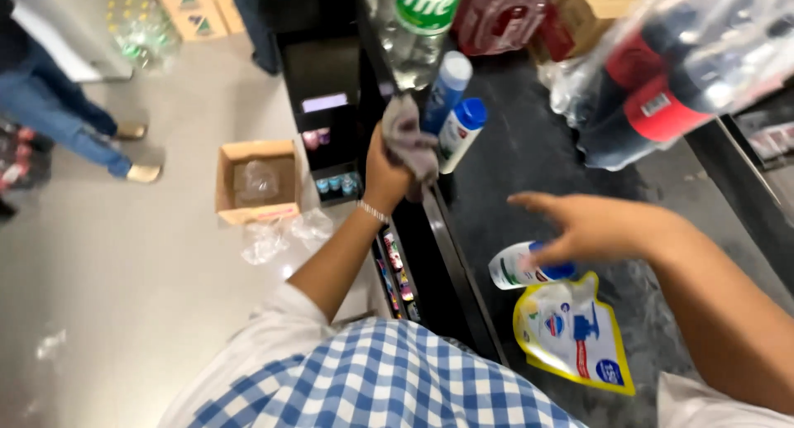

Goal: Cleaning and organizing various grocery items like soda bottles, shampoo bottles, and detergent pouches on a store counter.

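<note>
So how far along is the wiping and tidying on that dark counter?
Looks done: two blue-capped bottles stand upright by the counter edge. In hand: the left hand has a grey cloth in its grip; the right hand hovers open over a lying white bottle. Left: that bottle and the yellow-edged pouch lie flat.

We get one head view, looking steeply down, tilted, close over the dark counter point(529, 155). The floor point(124, 263) falls away at left.
</note>
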